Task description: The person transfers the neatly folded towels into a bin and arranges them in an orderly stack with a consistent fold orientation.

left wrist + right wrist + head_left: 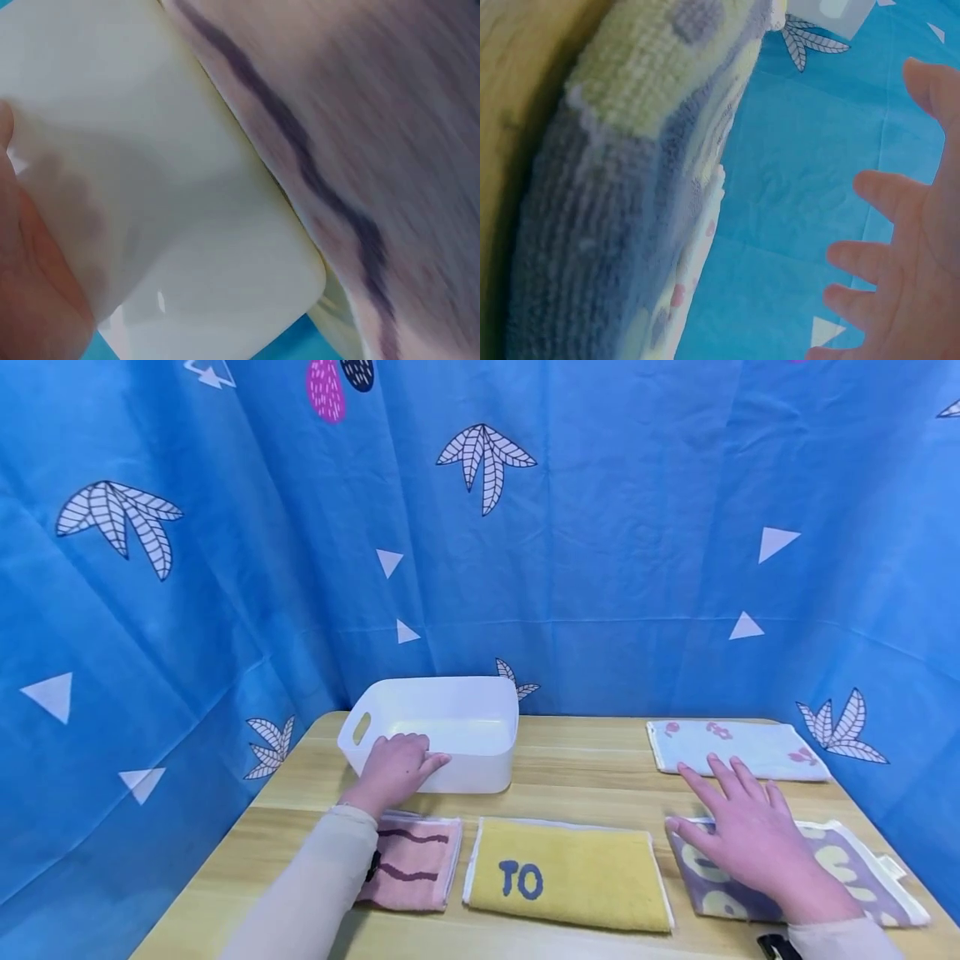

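My left hand (397, 767) grips the near rim of a white plastic basket (474, 773), at its left part. In the left wrist view that hand (37, 292) lies against the basket's wall (187, 195); its fingertips are out of sight. Below that wrist is a folded pink towel (415, 868) with dark wavy stripes. Over a folded purple-and-yellow towel (840, 864), my right hand (750, 839) spreads its fingers and holds nothing. The right wrist view shows a gap between this hand (907, 255) and the purple towel (592, 232).
A folded yellow towel (592, 877) lettered "TO" lies between the pink and purple ones. Behind the purple towel, a folded white towel (738, 750) with pink flowers lies at the back right. A blue patterned curtain (600, 568) encloses the wooden table (577, 760).
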Demonstrator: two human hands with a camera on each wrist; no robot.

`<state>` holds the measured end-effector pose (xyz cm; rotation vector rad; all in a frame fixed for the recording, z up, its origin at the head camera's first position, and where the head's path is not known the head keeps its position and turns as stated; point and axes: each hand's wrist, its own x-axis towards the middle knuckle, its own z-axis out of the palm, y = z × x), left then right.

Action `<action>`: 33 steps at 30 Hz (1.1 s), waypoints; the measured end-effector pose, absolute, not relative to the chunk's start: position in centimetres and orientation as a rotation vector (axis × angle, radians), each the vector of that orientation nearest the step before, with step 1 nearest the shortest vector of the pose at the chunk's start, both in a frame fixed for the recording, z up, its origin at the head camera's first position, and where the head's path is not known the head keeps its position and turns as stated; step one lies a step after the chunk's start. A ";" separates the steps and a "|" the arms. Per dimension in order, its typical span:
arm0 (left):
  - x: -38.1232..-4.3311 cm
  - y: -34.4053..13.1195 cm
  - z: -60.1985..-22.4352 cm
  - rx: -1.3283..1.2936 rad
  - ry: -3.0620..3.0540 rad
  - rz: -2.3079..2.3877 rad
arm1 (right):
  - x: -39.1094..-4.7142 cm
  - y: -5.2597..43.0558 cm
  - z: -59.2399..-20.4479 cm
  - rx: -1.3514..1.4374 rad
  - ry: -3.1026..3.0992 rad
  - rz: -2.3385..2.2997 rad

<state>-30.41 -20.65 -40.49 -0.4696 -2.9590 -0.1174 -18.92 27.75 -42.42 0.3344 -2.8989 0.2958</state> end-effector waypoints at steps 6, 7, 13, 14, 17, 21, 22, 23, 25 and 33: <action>-30.2 -18.1 -40.2 -0.489 -2.972 -0.088 | -19.2 27.6 -42.1 0.338 -2.898 0.303; -30.2 -17.6 -40.1 -0.496 -2.973 -0.080 | -19.2 27.6 -42.0 0.338 -2.899 0.302; -30.2 -14.9 -40.3 -0.558 -2.945 -0.066 | -19.2 27.7 -41.8 0.346 -2.904 0.297; -30.2 -14.4 -40.4 -0.564 -2.940 -0.070 | -19.1 27.8 -41.9 0.346 -2.906 0.294; -30.2 -12.9 -40.5 -0.555 -2.941 -0.063 | -19.1 28.0 -42.0 0.347 -2.915 0.291; -30.1 -10.5 -40.5 -0.541 -2.946 -0.058 | -19.0 28.3 -41.9 0.334 -2.934 0.290; -30.1 -9.8 -40.5 -0.543 -2.945 -0.058 | -18.9 28.4 -41.9 0.328 -2.939 0.287; -30.1 -9.1 -40.5 -0.551 -2.945 -0.056 | -18.9 28.5 -41.9 0.325 -2.941 0.289; -30.1 -7.7 -40.6 -0.566 -2.944 -0.049 | -18.7 28.6 -41.9 0.319 -2.947 0.295; -30.1 -4.5 -40.7 -0.522 -2.953 0.024 | -18.9 28.2 -42.2 0.332 -2.943 0.303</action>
